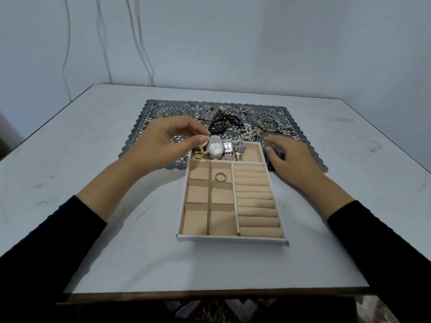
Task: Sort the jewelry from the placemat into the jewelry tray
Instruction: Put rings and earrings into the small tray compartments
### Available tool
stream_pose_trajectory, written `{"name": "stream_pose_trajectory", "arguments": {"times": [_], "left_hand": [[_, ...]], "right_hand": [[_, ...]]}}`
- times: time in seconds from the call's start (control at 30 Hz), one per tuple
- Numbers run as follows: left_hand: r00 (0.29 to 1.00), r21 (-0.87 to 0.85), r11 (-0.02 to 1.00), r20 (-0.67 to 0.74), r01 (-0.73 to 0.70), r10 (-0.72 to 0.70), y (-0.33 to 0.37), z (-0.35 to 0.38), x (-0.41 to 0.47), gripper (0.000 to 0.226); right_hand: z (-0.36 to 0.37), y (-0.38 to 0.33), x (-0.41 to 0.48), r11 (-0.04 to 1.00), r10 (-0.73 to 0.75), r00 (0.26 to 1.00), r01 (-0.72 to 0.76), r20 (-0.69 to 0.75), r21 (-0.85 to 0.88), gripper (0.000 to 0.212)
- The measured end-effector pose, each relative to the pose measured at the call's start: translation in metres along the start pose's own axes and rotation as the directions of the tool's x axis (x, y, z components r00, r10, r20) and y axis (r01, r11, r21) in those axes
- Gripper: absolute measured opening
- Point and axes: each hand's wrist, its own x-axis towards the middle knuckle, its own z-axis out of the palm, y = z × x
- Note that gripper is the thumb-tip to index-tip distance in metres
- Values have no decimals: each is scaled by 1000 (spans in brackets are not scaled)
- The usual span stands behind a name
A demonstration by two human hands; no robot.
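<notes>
A white jewelry tray (pixel 229 240) with beige lining lies in front of me. Its far long compartment holds a gold watch (pixel 198 154) and three silver watches (pixel 215 148). One ring (pixel 220 176) lies in a small square compartment. My left hand (pixel 168 142) pinches a thin sparkling bracelet (pixel 205 145), which hangs over the tray's far left corner beside the gold watch. My right hand (pixel 289 157) rests flat on the grey lace placemat (pixel 149 113), just right of the tray. Black bracelets (pixel 219 124), a pearl piece (pixel 248 132), bangles (pixel 270 124) and chains lie on the placemat.
The white table (pixel 93 217) carries the placemat at the back and the tray in the middle. The tray's right side has ring rolls (pixel 256 201). White cables (pixel 140 43) hang down the wall behind. The table's front edge is near my body.
</notes>
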Motion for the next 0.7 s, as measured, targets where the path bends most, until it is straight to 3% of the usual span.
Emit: {"name": "stream_pose_trajectory", "arguments": {"times": [0.33, 0.7], "left_hand": [[985, -15, 998, 157, 68, -65, 5, -1, -6, 19], [951, 209, 975, 310, -78, 10, -4, -8, -4, 12]], "right_hand": [[8, 9, -1, 998, -49, 994, 53, 94, -40, 25], [8, 10, -1, 997, -54, 996, 58, 77, -44, 25]]}}
